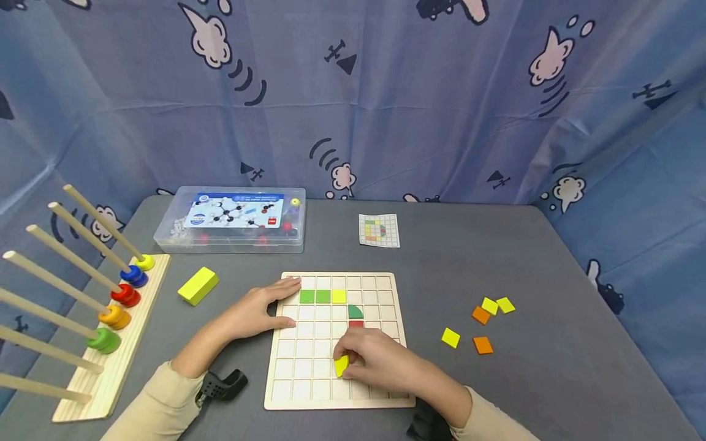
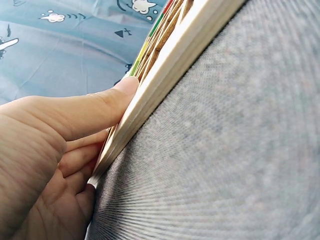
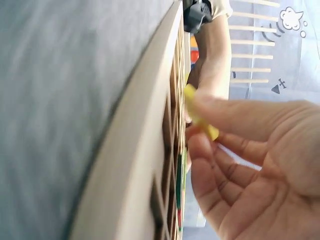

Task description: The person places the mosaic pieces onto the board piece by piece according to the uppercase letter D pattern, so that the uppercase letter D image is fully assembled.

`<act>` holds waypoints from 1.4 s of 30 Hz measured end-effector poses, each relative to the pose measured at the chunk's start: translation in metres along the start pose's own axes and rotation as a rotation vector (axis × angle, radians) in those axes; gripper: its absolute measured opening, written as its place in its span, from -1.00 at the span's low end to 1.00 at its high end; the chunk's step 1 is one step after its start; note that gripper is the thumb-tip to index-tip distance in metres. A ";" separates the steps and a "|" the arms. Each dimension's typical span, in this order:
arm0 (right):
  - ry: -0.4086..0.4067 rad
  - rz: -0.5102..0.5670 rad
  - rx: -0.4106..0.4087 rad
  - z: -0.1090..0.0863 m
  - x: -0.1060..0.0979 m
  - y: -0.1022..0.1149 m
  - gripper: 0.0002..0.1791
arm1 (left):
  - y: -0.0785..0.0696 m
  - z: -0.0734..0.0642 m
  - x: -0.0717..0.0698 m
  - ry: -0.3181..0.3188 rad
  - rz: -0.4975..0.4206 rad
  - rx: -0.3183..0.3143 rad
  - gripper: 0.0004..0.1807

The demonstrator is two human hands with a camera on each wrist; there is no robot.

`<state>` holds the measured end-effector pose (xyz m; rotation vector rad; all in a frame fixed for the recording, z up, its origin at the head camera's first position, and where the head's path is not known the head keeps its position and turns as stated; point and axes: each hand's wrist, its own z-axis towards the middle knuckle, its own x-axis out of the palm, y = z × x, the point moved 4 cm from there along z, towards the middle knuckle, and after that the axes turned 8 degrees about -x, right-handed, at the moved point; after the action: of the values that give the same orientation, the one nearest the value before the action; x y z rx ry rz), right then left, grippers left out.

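Note:
A wooden grid board (image 1: 285,390) lies on the grey table. At its left edge rests my left hand (image 1: 254,315), thumb and fingers spread along the side; the left wrist view shows the thumb (image 2: 107,107) against the rim. Over the lower middle squares, my right hand (image 1: 383,361) pinches a yellow tile (image 1: 341,367) between thumb and fingers. The right wrist view has this tile (image 3: 201,116) tilted, close over the grid. In an upper row sit two light green tiles (image 1: 315,297) and a yellow one (image 1: 339,296). A dark green rounded piece (image 1: 355,312) and a partly covered red piece (image 1: 356,324) lie nearby.
Loose yellow tiles (image 1: 450,337) and orange tiles (image 1: 482,345) lie to the right. Behind the board is a pattern card (image 1: 379,231). A clear plastic box (image 1: 231,240), a yellow block (image 1: 198,286) and a wooden peg rack (image 1: 118,367) with colored rings stand left.

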<state>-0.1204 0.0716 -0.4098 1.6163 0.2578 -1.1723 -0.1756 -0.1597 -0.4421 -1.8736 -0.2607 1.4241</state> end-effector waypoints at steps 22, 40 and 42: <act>-0.005 -0.109 0.024 -0.001 0.003 0.004 -0.77 | -0.002 -0.001 -0.001 -0.001 0.005 0.003 -0.17; -0.081 -0.030 0.112 -0.046 -0.042 -0.018 -0.60 | -0.004 -0.001 -0.001 0.006 0.016 0.011 -0.16; -0.101 -0.037 0.134 -0.057 -0.047 -0.025 -0.59 | -0.003 -0.001 -0.001 0.002 0.018 0.013 -0.16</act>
<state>-0.1289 0.1468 -0.3911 1.6686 0.1472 -1.3192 -0.1742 -0.1584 -0.4392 -1.8709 -0.2335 1.4323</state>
